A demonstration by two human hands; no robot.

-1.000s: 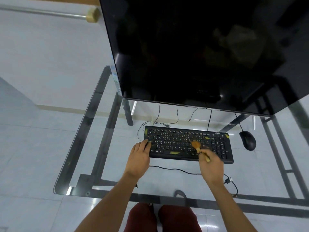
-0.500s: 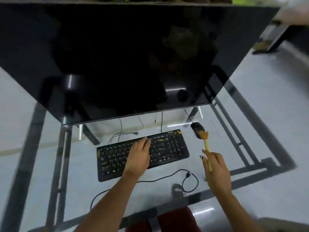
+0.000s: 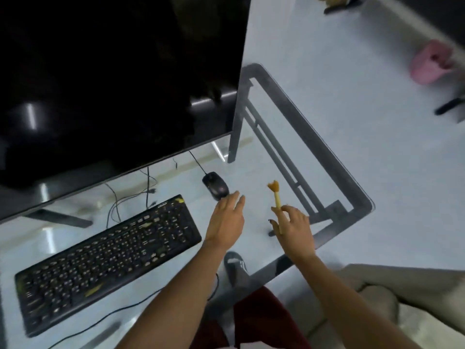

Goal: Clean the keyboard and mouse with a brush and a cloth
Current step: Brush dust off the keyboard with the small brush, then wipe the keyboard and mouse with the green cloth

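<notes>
A black keyboard (image 3: 108, 258) lies tilted on the glass desk (image 3: 357, 197), with small yellow flecks on some keys. A black wired mouse (image 3: 215, 185) rests behind its right end. My left hand (image 3: 225, 220) is off the keyboard, fingers spread, its fingertips just reaching the mouse's near edge. My right hand (image 3: 294, 229) holds a small brush (image 3: 275, 195) by its pale handle, orange bristles pointing up and away, right of the mouse and above the glass. No cloth is in view.
A large dark monitor (image 3: 113, 79) overhangs the back of the desk, cables trailing beneath it. The desk's right corner and metal frame lie just beyond my right hand. A pink object (image 3: 430, 62) sits on the floor far right. A beige cushion (image 3: 402, 298) is at lower right.
The view has swung to the right. My left hand left the keyboard and moved over to the mouse. My right hand carried the brush off the keyboard, now right of the mouse.
</notes>
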